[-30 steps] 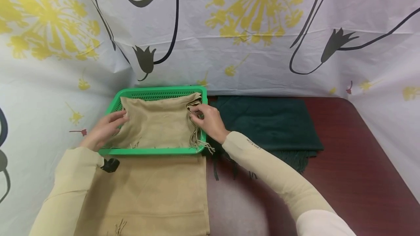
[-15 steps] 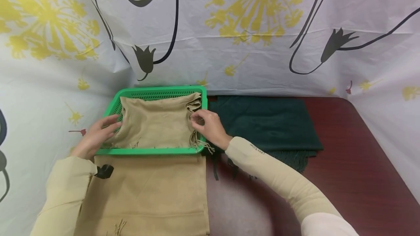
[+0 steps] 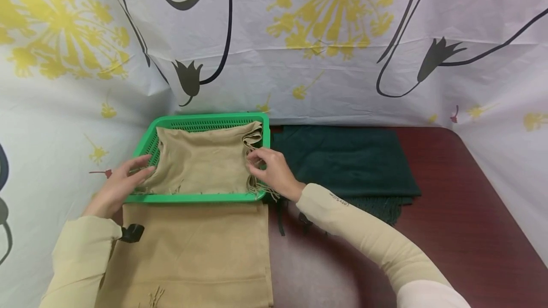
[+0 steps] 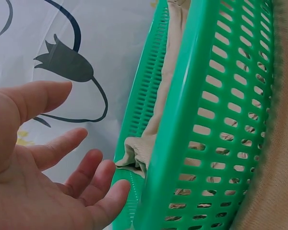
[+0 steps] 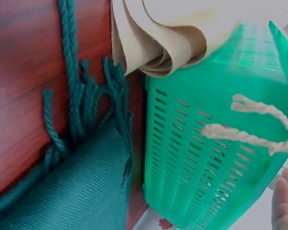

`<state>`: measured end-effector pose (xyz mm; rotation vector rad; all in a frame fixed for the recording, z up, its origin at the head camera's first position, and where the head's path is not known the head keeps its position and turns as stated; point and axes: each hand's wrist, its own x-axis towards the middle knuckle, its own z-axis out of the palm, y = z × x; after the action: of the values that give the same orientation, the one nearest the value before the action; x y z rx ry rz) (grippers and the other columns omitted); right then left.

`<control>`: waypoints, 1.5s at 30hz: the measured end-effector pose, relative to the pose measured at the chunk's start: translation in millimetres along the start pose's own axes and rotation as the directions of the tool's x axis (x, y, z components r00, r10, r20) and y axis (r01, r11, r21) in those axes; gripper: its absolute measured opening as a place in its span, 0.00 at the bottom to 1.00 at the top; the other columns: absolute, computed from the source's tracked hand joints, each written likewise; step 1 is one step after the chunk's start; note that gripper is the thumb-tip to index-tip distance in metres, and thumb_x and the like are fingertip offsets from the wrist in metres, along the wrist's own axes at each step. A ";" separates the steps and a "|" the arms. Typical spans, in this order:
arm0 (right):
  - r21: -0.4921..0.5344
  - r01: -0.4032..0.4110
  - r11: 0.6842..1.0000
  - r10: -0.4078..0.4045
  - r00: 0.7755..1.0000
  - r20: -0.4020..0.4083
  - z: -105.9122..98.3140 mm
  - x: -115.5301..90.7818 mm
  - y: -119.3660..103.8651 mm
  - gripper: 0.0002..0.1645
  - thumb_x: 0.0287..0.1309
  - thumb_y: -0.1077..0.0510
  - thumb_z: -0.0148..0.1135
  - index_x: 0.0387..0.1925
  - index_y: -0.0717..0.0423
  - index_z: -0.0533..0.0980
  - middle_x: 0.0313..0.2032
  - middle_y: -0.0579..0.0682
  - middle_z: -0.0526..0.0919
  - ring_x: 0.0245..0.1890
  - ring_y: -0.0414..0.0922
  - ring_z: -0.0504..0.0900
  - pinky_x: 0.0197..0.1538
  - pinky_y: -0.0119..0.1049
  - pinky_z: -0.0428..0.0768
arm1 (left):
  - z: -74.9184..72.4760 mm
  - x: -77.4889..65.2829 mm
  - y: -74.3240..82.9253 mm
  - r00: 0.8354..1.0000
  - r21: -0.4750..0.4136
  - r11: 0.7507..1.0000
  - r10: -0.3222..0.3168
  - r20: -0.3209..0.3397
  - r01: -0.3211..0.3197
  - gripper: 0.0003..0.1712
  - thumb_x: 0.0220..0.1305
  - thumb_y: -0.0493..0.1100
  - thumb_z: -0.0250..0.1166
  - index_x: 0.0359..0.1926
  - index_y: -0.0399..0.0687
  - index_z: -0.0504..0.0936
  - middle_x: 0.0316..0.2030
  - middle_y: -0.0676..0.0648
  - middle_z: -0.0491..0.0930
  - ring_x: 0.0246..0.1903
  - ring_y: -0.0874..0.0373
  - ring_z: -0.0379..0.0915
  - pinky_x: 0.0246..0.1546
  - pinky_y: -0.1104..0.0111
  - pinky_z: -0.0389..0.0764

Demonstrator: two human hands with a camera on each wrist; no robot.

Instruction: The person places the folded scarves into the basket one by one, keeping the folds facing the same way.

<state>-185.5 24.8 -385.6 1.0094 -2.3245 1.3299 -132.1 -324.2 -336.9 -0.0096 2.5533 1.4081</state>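
In the head view, a folded tan fringed scarf (image 3: 205, 160) lies inside a green plastic basket (image 3: 192, 198). My left hand (image 3: 117, 187) hovers beside the basket's left rim, thumb and fingers spread and apart from the scarf. The left wrist view shows this left hand (image 4: 72, 172) holding nothing. At the scarf's fringed right edge is my right hand (image 3: 274, 170), its bent fingers and thumb parted, near or touching the layered folds. Fingers (image 5: 285, 196) show at the right wrist view's edge, by loose tan fringe strands (image 5: 249, 136) over the basket wall.
Another folded tan scarf (image 3: 192, 251) lies in front of the basket. A dark green fringed scarf (image 3: 347, 160) lies right of it on the red-brown table (image 3: 462, 222). A patterned white cloth (image 3: 274, 80) hangs behind and at both sides.
My left hand has drawn away from the scarf's left edge, down and to the left. The right hand has slid slightly nearer along the right edge. The scarf stays in place.
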 end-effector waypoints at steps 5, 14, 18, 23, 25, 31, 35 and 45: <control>0.003 0.013 1.000 -0.013 1.000 0.010 -0.7 -5.3 -2.0 0.08 0.51 0.64 0.60 0.36 0.59 0.77 0.34 0.48 0.78 0.32 0.38 0.77 0.36 0.30 0.76 | 3.6 -6.2 -0.5 0.999 0.065 0.998 0.019 -0.030 -0.017 0.39 0.65 0.55 0.47 0.67 0.38 0.46 0.62 0.29 0.47 0.57 0.34 0.49 0.48 0.44 0.60; 0.027 0.025 0.999 -0.025 1.000 0.008 -1.7 -17.7 -1.0 0.07 0.51 0.63 0.61 0.35 0.58 0.77 0.33 0.49 0.78 0.32 0.42 0.77 0.35 0.30 0.75 | 7.4 -15.0 -0.6 0.995 0.159 0.984 0.083 -0.057 -0.073 0.35 0.66 0.51 0.47 0.65 0.34 0.50 0.59 0.31 0.53 0.55 0.39 0.52 0.45 0.55 0.66; 0.048 0.032 0.998 -0.032 0.999 0.005 -0.1 -24.3 -0.4 0.07 0.51 0.63 0.61 0.35 0.57 0.77 0.35 0.48 0.77 0.33 0.42 0.76 0.33 0.29 0.74 | 7.0 -18.7 -6.8 0.995 0.163 0.984 0.077 -0.066 -0.066 0.34 0.66 0.51 0.47 0.65 0.35 0.50 0.59 0.31 0.53 0.54 0.40 0.51 0.44 0.50 0.63; 0.064 0.072 0.995 -0.071 0.997 -0.025 -0.2 -30.1 -1.9 0.07 0.51 0.63 0.62 0.35 0.57 0.77 0.37 0.47 0.77 0.34 0.42 0.76 0.29 0.32 0.73 | 6.0 -23.6 -13.4 0.986 0.180 0.981 0.096 -0.138 -0.070 0.32 0.66 0.50 0.49 0.64 0.36 0.54 0.57 0.34 0.56 0.49 0.59 0.58 0.41 0.57 0.65; 0.077 0.087 0.993 -0.084 0.996 -0.042 -0.2 -31.9 -2.4 0.07 0.50 0.62 0.62 0.34 0.57 0.78 0.37 0.47 0.77 0.33 0.41 0.75 0.29 0.32 0.73 | 5.4 -26.0 -15.6 0.979 0.192 0.978 0.113 -0.172 -0.079 0.31 0.65 0.50 0.50 0.63 0.37 0.57 0.56 0.36 0.58 0.45 0.69 0.57 0.40 0.61 0.65; 0.114 0.098 0.989 -0.089 0.992 -0.084 0.0 -36.9 -2.5 0.05 0.49 0.63 0.63 0.32 0.57 0.78 0.34 0.47 0.78 0.32 0.39 0.74 0.31 0.32 0.73 | 3.5 -30.9 -22.8 0.960 0.155 0.979 0.163 -0.230 -0.129 0.27 0.64 0.47 0.52 0.60 0.38 0.61 0.45 0.61 0.66 0.41 0.77 0.59 0.35 0.81 0.66; 0.131 0.115 0.985 -0.101 0.989 -0.112 -3.4 -38.7 -10.1 0.06 0.46 0.68 0.64 0.30 0.62 0.78 0.33 0.53 0.78 0.31 0.45 0.75 0.31 0.38 0.74 | 1.8 -32.8 -27.2 0.952 0.124 0.981 0.178 -0.250 -0.150 0.27 0.65 0.46 0.52 0.61 0.38 0.61 0.41 0.67 0.67 0.40 0.79 0.62 0.34 0.85 0.66; 0.168 0.103 0.980 -0.084 0.990 -0.116 -16.1 -45.3 -32.3 0.08 0.43 0.73 0.63 0.30 0.68 0.76 0.33 0.59 0.76 0.32 0.51 0.75 0.33 0.41 0.76 | 0.1 -45.1 -37.3 0.944 0.045 0.983 0.183 -0.273 -0.178 0.22 0.63 0.39 0.53 0.59 0.48 0.65 0.41 0.65 0.70 0.38 0.80 0.67 0.35 0.84 0.70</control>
<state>-132.4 47.1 -380.8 1.0558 -2.0848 1.5300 -83.8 -348.8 -359.1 0.0352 2.8591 1.5440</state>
